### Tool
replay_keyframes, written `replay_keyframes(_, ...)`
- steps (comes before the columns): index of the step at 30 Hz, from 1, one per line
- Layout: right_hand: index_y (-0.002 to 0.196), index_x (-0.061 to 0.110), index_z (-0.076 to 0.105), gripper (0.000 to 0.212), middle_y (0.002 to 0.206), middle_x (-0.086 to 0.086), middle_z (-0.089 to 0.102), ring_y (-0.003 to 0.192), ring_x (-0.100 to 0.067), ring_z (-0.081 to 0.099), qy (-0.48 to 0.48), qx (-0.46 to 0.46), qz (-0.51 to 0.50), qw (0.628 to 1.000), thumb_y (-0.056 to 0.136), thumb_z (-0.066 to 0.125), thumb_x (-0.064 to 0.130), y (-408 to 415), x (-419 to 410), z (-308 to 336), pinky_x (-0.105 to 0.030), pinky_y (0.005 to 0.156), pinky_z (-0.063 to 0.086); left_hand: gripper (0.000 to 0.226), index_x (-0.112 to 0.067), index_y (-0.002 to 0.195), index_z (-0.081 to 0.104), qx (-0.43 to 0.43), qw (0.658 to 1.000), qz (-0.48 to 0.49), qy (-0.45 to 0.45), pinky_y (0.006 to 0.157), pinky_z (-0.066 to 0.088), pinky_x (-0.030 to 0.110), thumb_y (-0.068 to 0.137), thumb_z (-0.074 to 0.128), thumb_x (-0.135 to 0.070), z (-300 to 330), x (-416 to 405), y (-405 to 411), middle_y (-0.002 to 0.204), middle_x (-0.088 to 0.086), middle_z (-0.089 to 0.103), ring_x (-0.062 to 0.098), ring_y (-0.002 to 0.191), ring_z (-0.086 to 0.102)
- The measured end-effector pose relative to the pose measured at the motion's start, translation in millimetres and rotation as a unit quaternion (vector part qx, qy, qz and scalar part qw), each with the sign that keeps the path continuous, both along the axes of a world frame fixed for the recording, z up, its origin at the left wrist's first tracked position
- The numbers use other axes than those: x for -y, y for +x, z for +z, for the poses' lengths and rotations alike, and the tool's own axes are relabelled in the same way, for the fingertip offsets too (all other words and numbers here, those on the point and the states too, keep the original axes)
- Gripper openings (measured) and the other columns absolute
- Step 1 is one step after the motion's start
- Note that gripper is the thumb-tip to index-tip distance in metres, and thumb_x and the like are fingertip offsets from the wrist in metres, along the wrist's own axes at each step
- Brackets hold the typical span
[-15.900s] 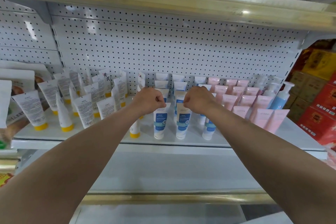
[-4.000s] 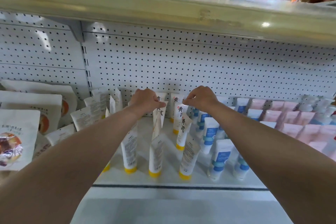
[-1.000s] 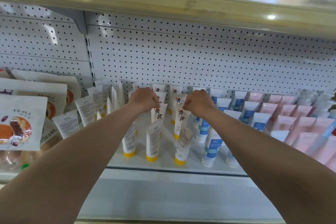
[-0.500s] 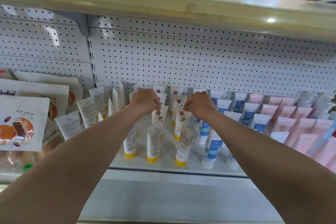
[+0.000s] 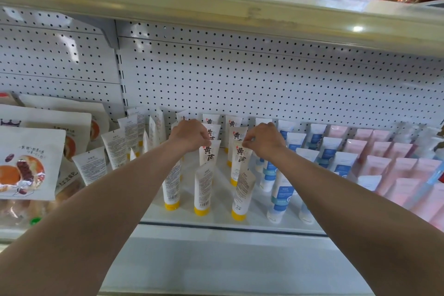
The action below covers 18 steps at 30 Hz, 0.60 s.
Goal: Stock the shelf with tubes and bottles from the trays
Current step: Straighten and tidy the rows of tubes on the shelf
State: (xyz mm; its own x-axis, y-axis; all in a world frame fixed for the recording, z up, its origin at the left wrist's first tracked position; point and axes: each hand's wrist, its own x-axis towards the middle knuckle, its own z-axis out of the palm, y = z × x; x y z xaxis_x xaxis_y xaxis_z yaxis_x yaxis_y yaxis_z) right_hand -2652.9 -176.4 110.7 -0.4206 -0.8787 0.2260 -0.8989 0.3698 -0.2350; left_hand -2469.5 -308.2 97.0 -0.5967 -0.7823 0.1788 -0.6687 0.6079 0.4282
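Two bare arms reach into a white shelf (image 5: pixel 216 222), the left hand (image 5: pixel 189 136) and right hand (image 5: pixel 263 140) each pinching the top of an upright yellow-capped tube (image 5: pixel 208 156), beside blue-labelled tubes (image 5: pixel 281 196), pink tubes (image 5: pixel 403 173) and snack bags (image 5: pixel 28 163).

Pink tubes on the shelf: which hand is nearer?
Right. The right hand pinches a yellow-capped tube nearer the pink tubes, with blue tubes between; the left hand is farther left.
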Motion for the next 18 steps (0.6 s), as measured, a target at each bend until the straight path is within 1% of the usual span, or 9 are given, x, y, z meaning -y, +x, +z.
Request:
replay_keyframes(3, 0.110, 0.029, 0.077, 0.021, 0.090, 0.007, 0.047, 0.123, -0.019, 0.046, -0.002, 0.010, -0.002, 1.000, 0.093, 0.067, 0.036, -0.2, -0.3, 0.7, -0.037, 0.087, 0.053, 0.014, -0.027, 0.097, 0.077, -0.006, 1.000, 0.004, 0.003, 0.095, 0.051, 0.039, 0.084, 0.076, -0.034, -1.7, 1.0, 0.5, 0.102, -0.009, 0.073, 0.015, 0.107, 0.063)
replay_keyframes(6, 0.110, 0.028, 0.077, 0.021, 0.099, 0.004, 0.055, 0.126, -0.019, 0.042, 0.006, 0.008, 0.002, 1.000, 0.093, 0.068, 0.036, -0.7, 1.1, 1.0, -0.038, 0.090, 0.052, 0.013, -0.028, 0.096, 0.077, -0.013, 1.000, 0.007, 0.011, 0.098, 0.050, 0.043, 0.084, 0.077, -0.034, -3.2, 2.4, 0.6, 0.100, -0.008, 0.073, 0.019, 0.112, 0.060)
replay_keyframes(10, 0.108, 0.028, 0.078, 0.018, 0.094, 0.005, 0.051, 0.125, -0.018, 0.043, 0.001, 0.012, 0.005, 1.000, 0.092, 0.070, 0.033, -2.5, 3.8, 0.2, -0.038, 0.093, 0.051, 0.010, -0.030, 0.093, 0.077, -0.022, 1.000, 0.008, 0.012, 0.104, 0.046, 0.046, 0.083, 0.077, -0.033, -5.1, 2.1, 0.5, 0.098, -0.008, 0.073, 0.023, 0.118, 0.059)
replay_keyframes(14, 0.105, 0.027, 0.079, 0.017, 0.089, 0.007, 0.048, 0.120, -0.019, 0.048, -0.002, 0.015, 0.010, 1.000, 0.091, 0.071, 0.032, -3.5, 4.5, -0.1, -0.039, 0.093, 0.053, 0.011, -0.030, 0.094, 0.077, -0.023, 1.000, 0.007, 0.011, 0.106, 0.045, 0.046, 0.084, 0.077, -0.034, -6.8, 2.5, 1.6, 0.099, -0.008, 0.074, 0.026, 0.121, 0.057)
replay_keyframes(16, 0.102, 0.026, 0.079, 0.015, 0.089, 0.007, 0.051, 0.117, -0.020, 0.053, -0.010, 0.026, 0.012, 1.000, 0.089, 0.074, 0.032, -5.0, 4.8, -0.6, -0.039, 0.093, 0.054, 0.011, -0.029, 0.095, 0.077, -0.023, 1.000, 0.004, 0.009, 0.107, 0.043, 0.046, 0.084, 0.076, -0.033, -6.7, 2.0, 1.9, 0.100, -0.007, 0.073, 0.027, 0.122, 0.057)
replay_keyframes(18, 0.101, 0.025, 0.080, 0.015, 0.091, 0.006, 0.055, 0.117, -0.020, 0.053, -0.013, 0.031, 0.020, 0.999, 0.089, 0.075, 0.031, -6.2, 5.4, -1.3, -0.040, 0.094, 0.054, 0.010, -0.029, 0.094, 0.077, -0.024, 1.000, 0.004, 0.009, 0.108, 0.043, 0.046, 0.085, 0.076, -0.033, -7.1, 2.1, 1.8, 0.101, -0.006, 0.073, 0.027, 0.123, 0.056)
